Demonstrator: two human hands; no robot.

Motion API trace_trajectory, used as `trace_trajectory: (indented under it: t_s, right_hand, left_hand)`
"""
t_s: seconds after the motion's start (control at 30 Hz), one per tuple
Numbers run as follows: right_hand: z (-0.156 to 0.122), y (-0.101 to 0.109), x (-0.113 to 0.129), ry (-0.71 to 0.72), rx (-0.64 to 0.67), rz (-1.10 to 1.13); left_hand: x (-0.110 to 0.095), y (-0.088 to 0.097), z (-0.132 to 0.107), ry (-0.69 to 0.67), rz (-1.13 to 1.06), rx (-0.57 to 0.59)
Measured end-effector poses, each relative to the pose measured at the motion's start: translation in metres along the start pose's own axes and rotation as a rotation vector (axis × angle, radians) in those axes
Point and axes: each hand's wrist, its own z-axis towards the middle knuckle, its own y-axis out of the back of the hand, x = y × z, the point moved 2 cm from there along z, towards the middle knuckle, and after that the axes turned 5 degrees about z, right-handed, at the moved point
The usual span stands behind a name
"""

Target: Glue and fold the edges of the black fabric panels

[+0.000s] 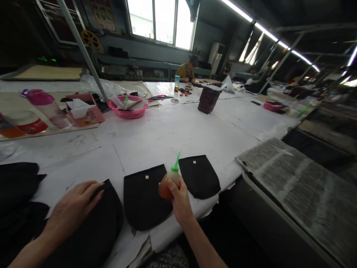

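Note:
My right hand is wrapped round a squeeze bottle with amber liquid inside and a green nozzle pointing up and away. The bottle is over the right edge of a black fabric piece with a rounded bottom and a small pale square near its top edge. To the right lies a similar black piece, also bearing a pale square. My left hand lies across another black piece, its thumb and fingers closed on the upper edge. More black fabric is at the far left, partly out of frame.
A pink basin with tools, a pink-lidded bottle and a tissue box stand across the white table. A dark stack stands farther back. A person sits beyond. A grey padded board is at right.

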Motion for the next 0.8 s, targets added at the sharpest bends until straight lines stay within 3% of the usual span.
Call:
trace_trajectory:
  t_s: [0.13, 0.27, 0.33, 0.4, 0.47, 0.53, 0.67, 0.8]
  right_hand:
    - [-0.012, 0.052, 0.046, -0.048, -0.088, 0.063]
    - [-0.035, 0.101, 0.068, -0.046, -0.159, 0.002]
    - [-0.047, 0.121, 0.072, -0.073, -0.216, -0.007]
    - [-0.059, 0.139, 0.074, -0.117, -0.273, -0.018]
    - [-0.068, 0.154, 0.075, -0.153, -0.315, -0.028]
    - [-0.074, 0.166, 0.076, -0.174, -0.341, -0.050]
    - [-0.072, 0.181, 0.078, -0.173, -0.369, -0.111]
    - [-0.056, 0.182, 0.087, -0.098, -0.431, -0.044]
  left_hand:
    - [-0.095, -0.018, 0.059, -0.246, -0.239, 0.087]
    - [-0.213, -0.060, 0.126, -0.547, -0.417, 0.221]
    - [-0.259, -0.085, 0.151, -0.578, -0.412, 0.229]
    - [-0.290, -0.109, 0.167, -0.539, -0.396, 0.237]
    - [-0.303, -0.129, 0.174, -0.507, -0.383, 0.258]
    - [-0.301, -0.141, 0.174, -0.514, -0.380, 0.275]
    - [-0.273, -0.144, 0.170, -0.555, -0.375, 0.289]
    - [-0.250, -0.140, 0.167, -0.571, -0.362, 0.332]
